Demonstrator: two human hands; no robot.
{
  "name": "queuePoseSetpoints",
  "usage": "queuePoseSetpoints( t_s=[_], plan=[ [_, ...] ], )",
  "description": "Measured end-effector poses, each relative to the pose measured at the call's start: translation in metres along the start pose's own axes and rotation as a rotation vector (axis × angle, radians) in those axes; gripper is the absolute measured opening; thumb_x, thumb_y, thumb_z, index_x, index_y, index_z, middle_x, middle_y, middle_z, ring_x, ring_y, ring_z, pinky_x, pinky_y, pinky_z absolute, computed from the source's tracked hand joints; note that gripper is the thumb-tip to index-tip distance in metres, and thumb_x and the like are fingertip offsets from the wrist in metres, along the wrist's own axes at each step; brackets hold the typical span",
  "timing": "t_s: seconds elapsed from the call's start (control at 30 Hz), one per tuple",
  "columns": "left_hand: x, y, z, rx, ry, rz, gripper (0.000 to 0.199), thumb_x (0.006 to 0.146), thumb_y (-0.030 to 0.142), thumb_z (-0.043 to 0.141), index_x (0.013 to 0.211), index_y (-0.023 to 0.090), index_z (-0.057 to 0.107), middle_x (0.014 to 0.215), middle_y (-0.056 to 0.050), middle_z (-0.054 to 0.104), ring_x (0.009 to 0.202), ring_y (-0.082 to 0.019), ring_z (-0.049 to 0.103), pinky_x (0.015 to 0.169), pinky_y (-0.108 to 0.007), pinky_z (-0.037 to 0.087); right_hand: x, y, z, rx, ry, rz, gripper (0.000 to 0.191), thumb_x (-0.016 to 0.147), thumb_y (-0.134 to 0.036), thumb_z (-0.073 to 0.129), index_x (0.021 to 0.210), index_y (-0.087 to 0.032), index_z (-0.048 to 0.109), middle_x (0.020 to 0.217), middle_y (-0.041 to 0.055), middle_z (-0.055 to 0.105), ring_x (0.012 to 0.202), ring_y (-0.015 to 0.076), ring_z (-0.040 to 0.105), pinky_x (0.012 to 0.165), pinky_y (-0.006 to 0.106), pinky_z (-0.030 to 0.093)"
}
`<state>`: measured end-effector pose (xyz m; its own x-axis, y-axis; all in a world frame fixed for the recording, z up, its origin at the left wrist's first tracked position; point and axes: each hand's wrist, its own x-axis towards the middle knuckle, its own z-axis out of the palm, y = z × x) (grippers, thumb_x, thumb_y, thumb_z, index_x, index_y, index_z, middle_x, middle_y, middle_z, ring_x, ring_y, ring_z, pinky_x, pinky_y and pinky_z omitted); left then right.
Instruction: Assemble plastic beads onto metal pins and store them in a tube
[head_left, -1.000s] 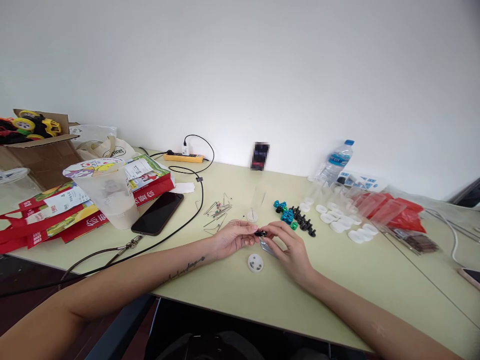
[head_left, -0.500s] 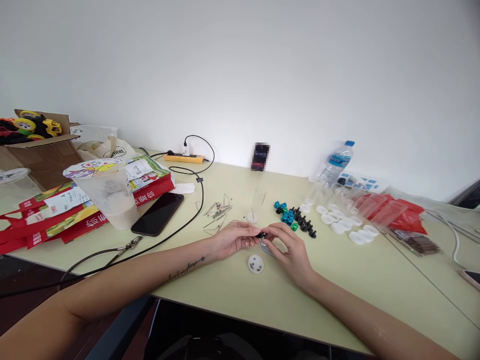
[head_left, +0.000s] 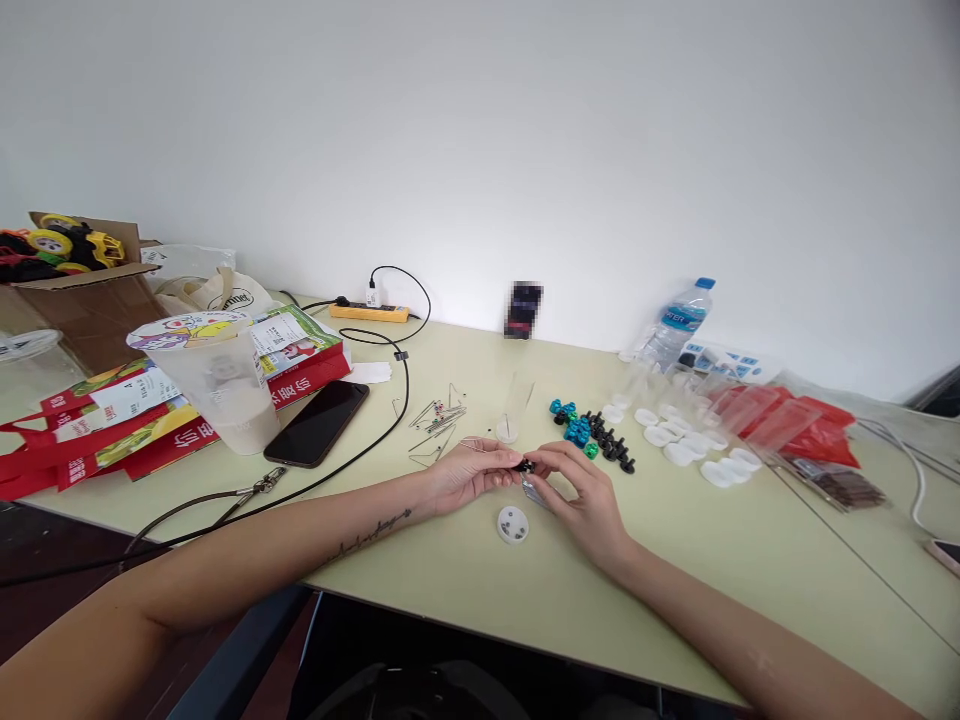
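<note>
My left hand (head_left: 469, 475) pinches a small black piece (head_left: 527, 466) between thumb and fingers. At the piece's other side, my right hand (head_left: 589, 505) has its fingertips closed on it. The fingers hide most of the piece, so its exact kind is unclear. A clear, shiny plastic bit (head_left: 531, 491) shows below the right fingers. In front of the hands lies a white round cap (head_left: 512, 524) holding several small metal nuts. Behind them a clear tube (head_left: 519, 398) stands on a white base. Thin bent metal rods (head_left: 439, 418) are scattered beyond my left hand.
Blue knobs (head_left: 577, 430) and black screw-like pieces (head_left: 611, 445) lie right of the tube. Farther right are white discs (head_left: 679, 453), clear tubes and a water bottle (head_left: 682, 322). Leftward are a phone (head_left: 318, 425), a plastic cup (head_left: 217, 385), a black cable (head_left: 330, 485) and a cardboard box (head_left: 90, 310).
The view has shifted slightly. Both hands stay together on the small black piece, with hardly any visible movement of the fingers.
</note>
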<state>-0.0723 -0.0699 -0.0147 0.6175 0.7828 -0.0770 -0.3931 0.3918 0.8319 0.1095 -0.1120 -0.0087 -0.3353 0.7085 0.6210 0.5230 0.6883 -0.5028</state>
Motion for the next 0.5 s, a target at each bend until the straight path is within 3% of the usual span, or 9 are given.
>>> queuePoseSetpoints(
  t_s=[0.5],
  plan=[
    [0.001,-0.0033,-0.0049,-0.026,-0.066,0.023,0.019,0.075,0.023,0.067,0.084,0.005,0.065,0.072,-0.007,0.064,0.063,-0.007,0.056,0.064,-0.017,0.043,0.0014,0.001,-0.0023,0.028,-0.024,0.087,0.021,0.088,-0.028,0.05,0.104,-0.024,0.062,0.097,0.0065,0.059,0.083,0.0177,0.059,0.073,0.032,0.05]
  ],
)
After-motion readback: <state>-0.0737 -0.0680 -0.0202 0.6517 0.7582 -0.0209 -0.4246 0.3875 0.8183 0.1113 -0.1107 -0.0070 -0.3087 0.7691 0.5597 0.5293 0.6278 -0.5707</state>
